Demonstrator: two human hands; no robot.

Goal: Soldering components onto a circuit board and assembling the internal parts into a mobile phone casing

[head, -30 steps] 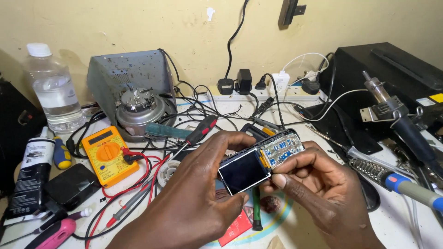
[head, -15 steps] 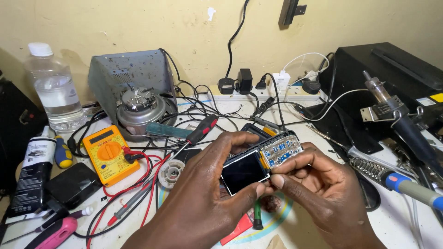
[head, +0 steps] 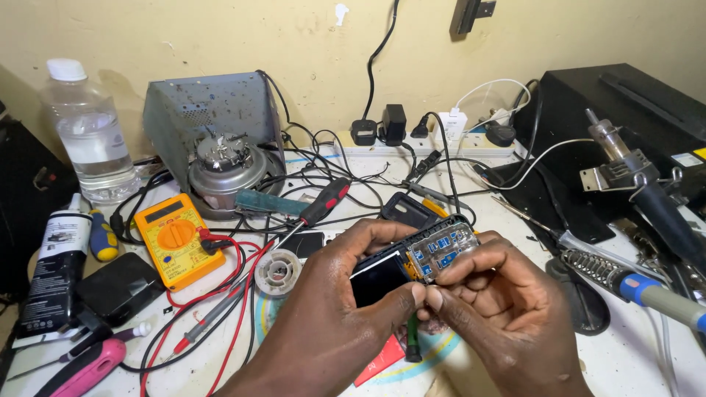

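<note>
Since a second ago both my hands have tipped the small phone nearer and more upright, thumbs now meeting at its lower edge.

Left hand [head: 323, 323] grips the opened phone [head: 412, 265] by its dark screen end, fingers curled round the far edge; right hand [head: 500, 316] pinches the blue keypad end between thumb and forefinger. It sits lifted above the worktable [head: 647, 360], near the middle, right of the solder reel [head: 277, 270] and yellow multimeter [head: 170, 237]. I judge I am mid-way through working the casing; next calls for a careful, even pry along the seam.
</note>
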